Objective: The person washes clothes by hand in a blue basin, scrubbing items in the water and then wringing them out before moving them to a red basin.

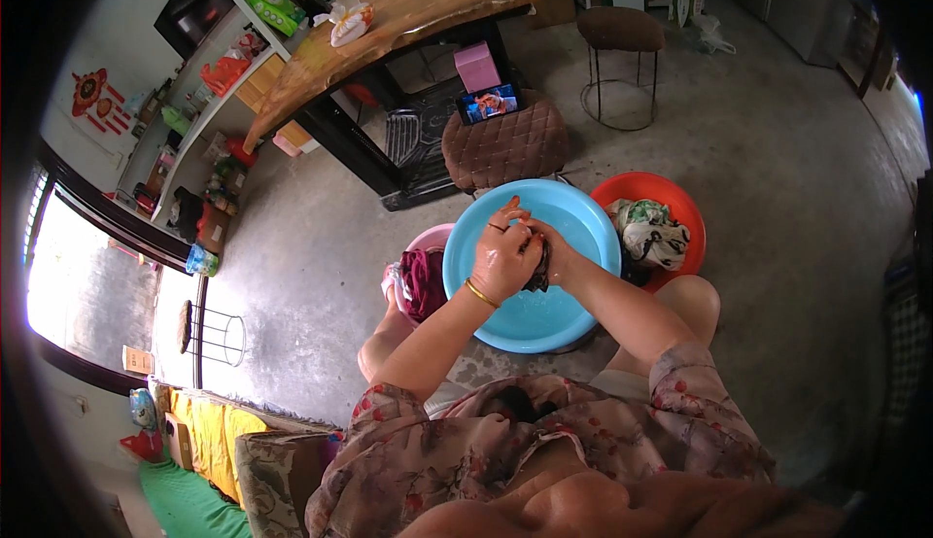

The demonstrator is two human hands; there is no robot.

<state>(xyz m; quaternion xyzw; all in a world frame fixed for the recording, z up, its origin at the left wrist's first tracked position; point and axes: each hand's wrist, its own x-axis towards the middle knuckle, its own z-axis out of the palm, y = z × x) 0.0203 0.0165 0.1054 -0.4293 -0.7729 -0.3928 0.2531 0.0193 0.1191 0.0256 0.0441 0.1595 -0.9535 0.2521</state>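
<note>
Both hands meet over a light-blue plastic basin (510, 330) with water in it. Between them is a dark wet cloth (540, 275), bunched up small. My left hand (506, 257), with a ring and a gold bangle at the wrist, closes on the cloth from the left. On its other side my right hand (557, 254) presses against it, its fingers partly hidden. A pink basin (430, 235) at the left holds maroon cloth (421, 283). To the right, a red basin (696, 224) holds white, green and black patterned cloth (652, 239) and something dark.
A brown quilted stool (503, 144) beyond the blue basin bears a phone (488, 104) showing a picture and a pink box (477, 66). Behind it stands a wooden-topped table (408, 9). Another round stool (619, 30) is farther right. My knees flank the basins; the concrete floor has wet spots.
</note>
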